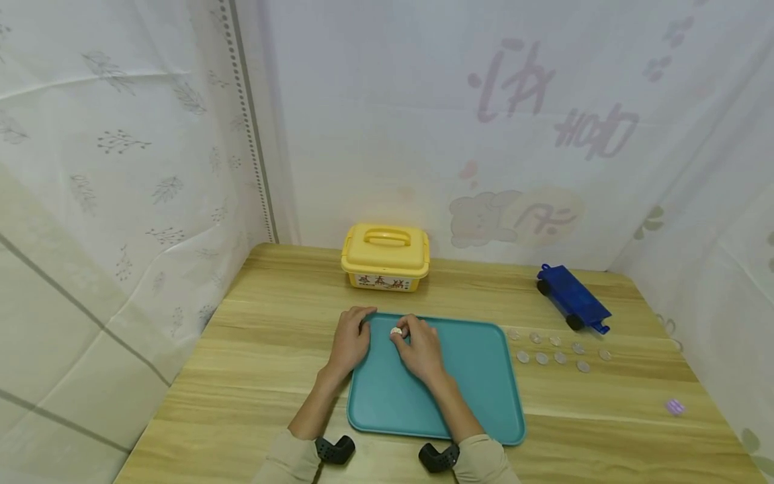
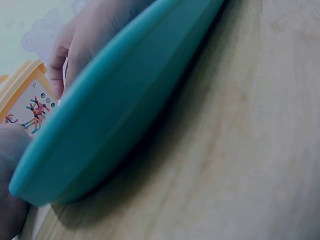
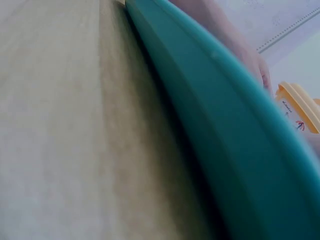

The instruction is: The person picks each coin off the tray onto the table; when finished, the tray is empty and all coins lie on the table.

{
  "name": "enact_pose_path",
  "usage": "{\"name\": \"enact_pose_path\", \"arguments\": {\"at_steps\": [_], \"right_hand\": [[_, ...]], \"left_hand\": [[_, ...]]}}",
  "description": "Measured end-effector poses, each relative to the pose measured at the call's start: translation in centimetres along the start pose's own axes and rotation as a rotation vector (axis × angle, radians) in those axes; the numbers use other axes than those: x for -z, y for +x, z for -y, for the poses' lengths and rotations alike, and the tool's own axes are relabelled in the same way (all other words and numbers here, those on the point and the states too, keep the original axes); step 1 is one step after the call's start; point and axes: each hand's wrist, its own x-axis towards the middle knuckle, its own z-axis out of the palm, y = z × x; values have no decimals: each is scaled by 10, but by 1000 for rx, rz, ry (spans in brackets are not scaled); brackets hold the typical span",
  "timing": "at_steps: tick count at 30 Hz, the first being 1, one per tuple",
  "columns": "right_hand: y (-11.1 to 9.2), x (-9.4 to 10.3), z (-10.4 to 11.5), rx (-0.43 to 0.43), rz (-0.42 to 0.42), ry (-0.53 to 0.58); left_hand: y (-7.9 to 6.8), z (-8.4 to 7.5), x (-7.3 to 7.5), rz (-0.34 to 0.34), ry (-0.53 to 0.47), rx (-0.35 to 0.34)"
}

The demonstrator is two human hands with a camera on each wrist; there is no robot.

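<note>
A teal tray point(image 1: 484, 376) lies on the wooden table. My right hand point(image 1: 420, 349) is over its far left part, pinching a small round coin point(image 1: 396, 331) between thumb and fingers. The coin's pale face shows in the head view. At the tray's far left corner, my left hand point(image 1: 351, 339) rests along the rim with its fingers loosely bent and nothing in its grasp. In the left wrist view the tray wall point(image 2: 115, 100) hides most of the right hand point(image 2: 82, 42). The tray wall point(image 3: 215, 110) fills much of the right wrist view too.
Beyond the tray stands a yellow lidded box point(image 1: 385, 255) with a handle. Several silvery coins point(image 1: 541, 359) lie in loose rows right of the tray. A blue wheeled toy cart point(image 1: 571, 296) sits behind them, and a small purple block point(image 1: 674, 407) near the right edge.
</note>
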Motion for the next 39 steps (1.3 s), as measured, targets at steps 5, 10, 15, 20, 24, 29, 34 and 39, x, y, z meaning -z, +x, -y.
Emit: {"name": "enact_pose_path", "arguments": {"at_steps": [5, 10, 15, 20, 24, 29, 34, 39], "right_hand": [[0, -2, -1, 26, -37, 15], [2, -3, -2, 53, -38, 46], [5, 0, -2, 61, -20, 186], [2, 11, -2, -42, -58, 331], [3, 16, 3, -39, -33, 351], [2, 24, -2, 6, -102, 360], [1, 43, -19, -20, -245, 347], [-5, 74, -30, -9, -413, 353]], "left_hand": [[0, 1, 1, 6, 6, -10], [1, 2, 2, 0, 4, -15], [3, 2, 0, -22, 15, -10], [3, -1, -5, 35, -2, -14], [1, 0, 0, 9, -4, 5], [-1, 2, 1, 8, 4, -3], [1, 3, 0, 22, -4, 16], [0, 1, 2, 25, -8, 25]]}}
